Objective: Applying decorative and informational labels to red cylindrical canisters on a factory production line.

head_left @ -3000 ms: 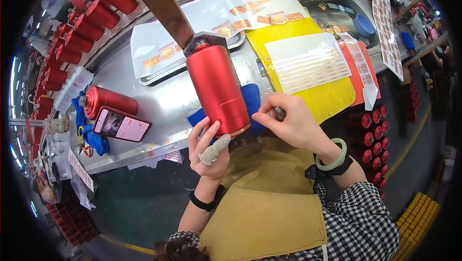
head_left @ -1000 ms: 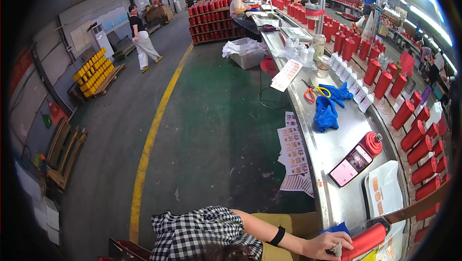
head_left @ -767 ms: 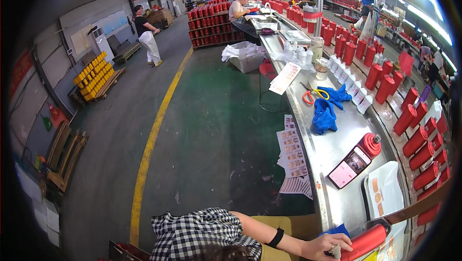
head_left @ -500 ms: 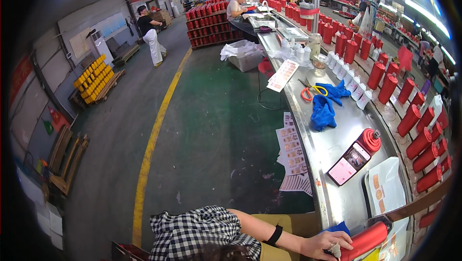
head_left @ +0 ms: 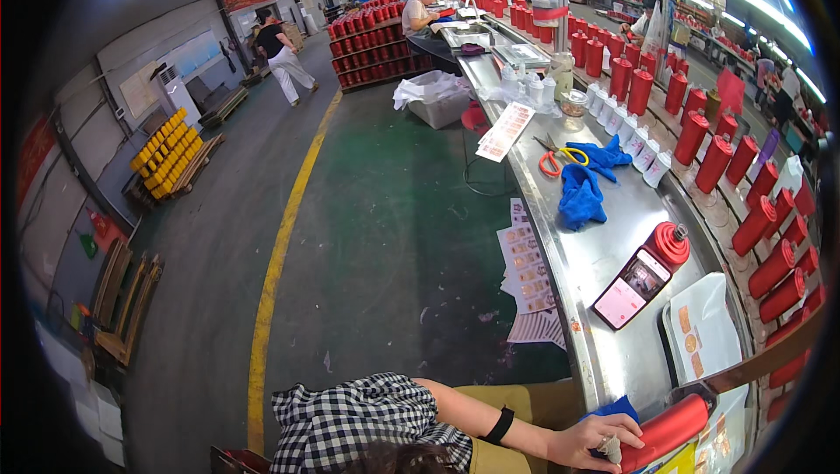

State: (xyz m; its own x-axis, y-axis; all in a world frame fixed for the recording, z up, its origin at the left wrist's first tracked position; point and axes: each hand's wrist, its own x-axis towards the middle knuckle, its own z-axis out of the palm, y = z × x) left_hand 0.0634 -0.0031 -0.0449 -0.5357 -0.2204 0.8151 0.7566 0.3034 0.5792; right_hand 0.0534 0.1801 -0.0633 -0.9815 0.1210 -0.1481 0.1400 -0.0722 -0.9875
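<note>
My left hand [head_left: 597,444] is at the lower right, its fingers curled over the near end of a red cylinder [head_left: 672,432]. The cylinder lies on its side, slanting up to the right on the metal bench. A greyish-white wrap [head_left: 610,449] covers part of a finger. Beside the hand is a blue cloth [head_left: 619,407], and a yellow piece [head_left: 681,460] shows just below the cylinder. A black band circles my left forearm, below a checked sleeve. My right hand is out of the picture.
A phone [head_left: 632,289] leans against another red cylinder [head_left: 668,247] on the bench [head_left: 604,360]. Nearby are white label sheets [head_left: 696,321], scissors [head_left: 562,157], blue cloths [head_left: 583,196] and white bottles [head_left: 647,155]. Rows of red cylinders [head_left: 715,162] line the right side. A person [head_left: 282,54] is on the floor.
The view has shifted slightly. The person in white trousers has turned and is in a striding pose. My left hand stays on the red cylinder, and more of the yellow piece shows.
</note>
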